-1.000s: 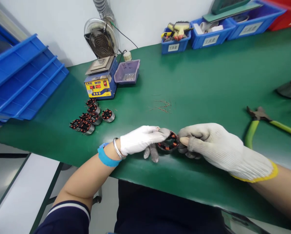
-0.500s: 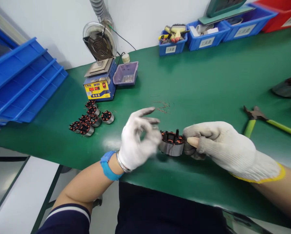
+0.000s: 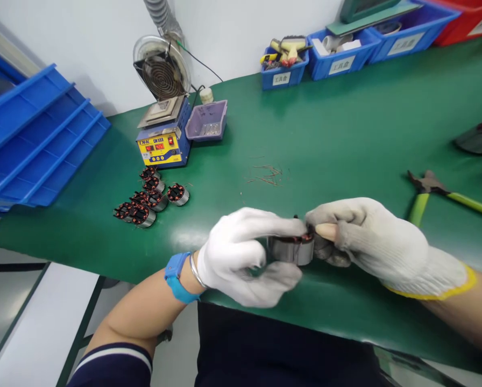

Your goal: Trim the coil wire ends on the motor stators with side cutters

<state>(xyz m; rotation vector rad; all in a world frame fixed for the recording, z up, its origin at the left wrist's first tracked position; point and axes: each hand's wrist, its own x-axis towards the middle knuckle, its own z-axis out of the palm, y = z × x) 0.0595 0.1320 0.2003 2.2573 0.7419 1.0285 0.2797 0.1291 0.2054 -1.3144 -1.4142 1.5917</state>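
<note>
A motor stator (image 3: 291,251), a silver ring with a black core and copper windings, is held just above the green bench. My right hand (image 3: 366,242), in a white glove with darkened fingers and a bare thumb tip, pinches the stator's right side. My left hand (image 3: 245,252), gloved in white and slightly blurred, reaches to the stator from the left. Its index finger stretches over the stator's top and the thumb lies apart, low at the front. Whether it presses on the ring I cannot tell. Green-handled cutting pliers (image 3: 429,185) lie open beyond my right hand.
More stators (image 3: 143,214) stand in a cluster at left, before a blue-and-yellow solder pot (image 3: 162,148) and a purple tray (image 3: 204,121). Wire scraps (image 3: 267,174) lie mid-bench. Blue bins (image 3: 281,79) line the wall; a large blue crate (image 3: 39,140) stands left.
My left hand has moved right and down, from beside the stator to over its top and front. My right hand still grips the stator, now slightly farther right.
</note>
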